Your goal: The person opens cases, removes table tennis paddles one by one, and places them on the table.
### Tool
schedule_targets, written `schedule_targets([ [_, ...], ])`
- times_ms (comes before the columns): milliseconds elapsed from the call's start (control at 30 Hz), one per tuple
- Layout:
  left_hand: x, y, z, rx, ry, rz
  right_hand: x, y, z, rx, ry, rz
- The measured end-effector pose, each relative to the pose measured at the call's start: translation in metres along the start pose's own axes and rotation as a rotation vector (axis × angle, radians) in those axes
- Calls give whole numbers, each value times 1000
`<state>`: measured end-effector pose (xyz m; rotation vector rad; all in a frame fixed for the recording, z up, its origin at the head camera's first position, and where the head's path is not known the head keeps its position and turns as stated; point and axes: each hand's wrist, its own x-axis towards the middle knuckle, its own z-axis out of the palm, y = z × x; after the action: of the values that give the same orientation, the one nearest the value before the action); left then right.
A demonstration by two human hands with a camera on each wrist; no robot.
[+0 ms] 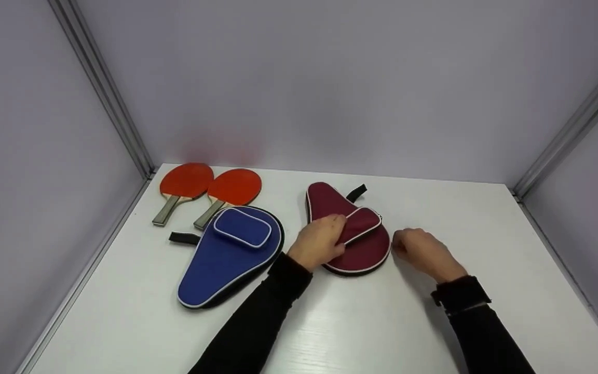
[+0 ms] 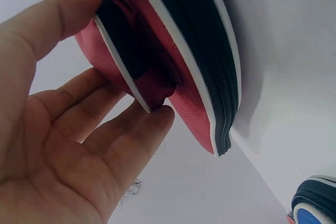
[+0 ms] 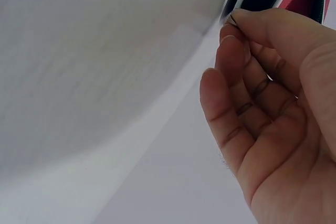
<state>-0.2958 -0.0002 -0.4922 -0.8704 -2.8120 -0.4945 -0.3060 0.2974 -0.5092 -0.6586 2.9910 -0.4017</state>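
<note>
A maroon table tennis bat case (image 1: 366,255) with white piping lies on the white table, its narrow end pointing away. My left hand (image 1: 317,241) pinches the small raised pocket (image 1: 365,220) on its front, thumb on one side and fingers on the other. The case's black zip (image 2: 223,85) runs along its side in the left wrist view. At the case's right edge, my right hand (image 1: 426,254) pinches a tiny zip pull (image 3: 231,20) between thumb and forefinger, mostly hidden by the fingertips. The other right fingers are loosely curled.
Left of the maroon case lies a blue bat case (image 1: 221,267) with a black strap (image 1: 184,238). Behind it are two red bats, one at the far left (image 1: 187,180) and one beside it (image 1: 236,187), its handle partly under the blue case. Grey walls (image 1: 330,93) enclose the table.
</note>
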Motion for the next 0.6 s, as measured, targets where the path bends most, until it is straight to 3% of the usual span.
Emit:
schedule_targets([
  [600,1,-6,0,-3,-9,-16,-9,-25,-7,45,-104,-45],
])
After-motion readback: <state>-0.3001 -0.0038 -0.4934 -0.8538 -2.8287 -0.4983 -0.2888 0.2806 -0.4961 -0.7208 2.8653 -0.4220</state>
